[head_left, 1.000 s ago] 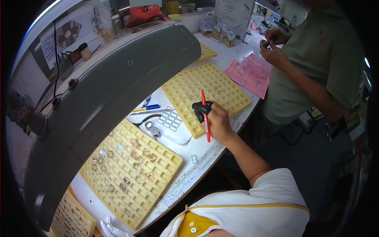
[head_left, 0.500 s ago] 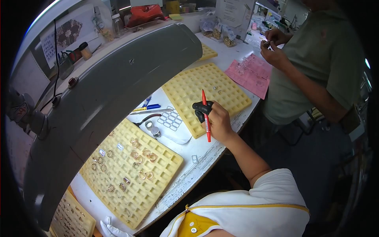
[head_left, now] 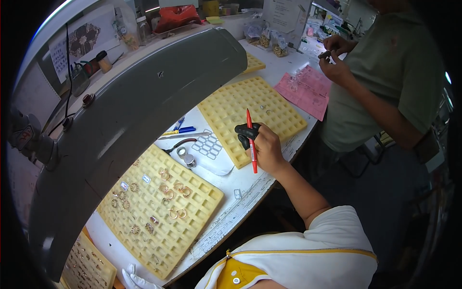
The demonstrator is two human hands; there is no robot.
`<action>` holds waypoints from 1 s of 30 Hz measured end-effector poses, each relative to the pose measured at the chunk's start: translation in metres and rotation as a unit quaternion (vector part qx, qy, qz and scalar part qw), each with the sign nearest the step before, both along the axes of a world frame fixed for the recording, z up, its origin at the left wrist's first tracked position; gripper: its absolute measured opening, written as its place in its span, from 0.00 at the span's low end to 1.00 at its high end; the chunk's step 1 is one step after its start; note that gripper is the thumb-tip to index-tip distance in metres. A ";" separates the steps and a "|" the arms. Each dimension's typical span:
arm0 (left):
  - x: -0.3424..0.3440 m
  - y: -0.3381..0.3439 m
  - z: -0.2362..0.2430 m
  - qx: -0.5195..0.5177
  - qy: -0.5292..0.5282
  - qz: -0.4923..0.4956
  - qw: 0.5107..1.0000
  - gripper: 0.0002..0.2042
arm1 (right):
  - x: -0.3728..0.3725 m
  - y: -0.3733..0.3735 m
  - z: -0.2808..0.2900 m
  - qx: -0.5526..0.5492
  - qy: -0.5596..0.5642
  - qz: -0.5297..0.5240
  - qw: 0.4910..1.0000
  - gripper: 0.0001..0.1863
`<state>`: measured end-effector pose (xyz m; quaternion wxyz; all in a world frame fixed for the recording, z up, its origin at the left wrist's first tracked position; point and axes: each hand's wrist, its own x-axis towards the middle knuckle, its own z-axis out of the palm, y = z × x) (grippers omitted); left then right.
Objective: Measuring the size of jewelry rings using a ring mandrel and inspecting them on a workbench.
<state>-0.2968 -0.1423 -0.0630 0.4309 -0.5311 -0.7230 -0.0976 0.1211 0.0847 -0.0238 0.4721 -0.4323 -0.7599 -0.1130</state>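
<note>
A slim red marker pen [head_left: 253,156] is gripped in my right hand [head_left: 266,147], its pointed end up. Black rubber covers sit on the fingertips that pinch it. This hand hovers over the near edge of a yellow grid tray [head_left: 231,103] with a couple of small shiny pieces in it. In the lower left, white-gloved fingers of my left hand [head_left: 137,280] show, stretched out beside the corner of another yellow grid tray [head_left: 202,212]; the rest is cut off. That tray carries several gold-coloured rings [head_left: 168,194] and small tags.
A big grey lamp arm [head_left: 144,96] spans the left side. Between the trays lie a loupe [head_left: 186,158], pliers [head_left: 180,143], pens [head_left: 180,130] and a white oval-patterned sheet [head_left: 211,151]. Pink paper [head_left: 308,91] lies beyond. A person in green [head_left: 380,82] stands right, handling a small dark item.
The other person's hands have shifted slightly, and the dark item in them is turned differently. My right hand and the red marker pen have stayed in place.
</note>
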 end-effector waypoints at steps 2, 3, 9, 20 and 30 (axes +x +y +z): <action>0.003 0.003 0.002 0.003 0.000 -0.007 1.000 0.13 | 0.001 0.000 -0.001 0.004 0.000 0.000 1.000 0.17; 0.004 0.004 0.003 0.007 0.000 -0.014 1.000 0.13 | 0.001 0.000 -0.001 0.003 0.000 -0.001 1.000 0.17; 0.009 0.010 0.011 0.035 0.005 -0.052 0.998 0.14 | 0.001 0.000 -0.001 0.004 0.005 -0.004 1.000 0.19; 0.002 0.010 0.003 0.125 -0.174 -0.171 0.962 0.20 | 0.003 0.002 -0.004 0.003 -0.002 -0.005 1.000 0.19; -0.027 -0.021 -0.027 0.114 -0.146 -0.132 0.974 0.19 | 0.001 -0.001 -0.002 -0.013 0.005 -0.006 1.000 0.20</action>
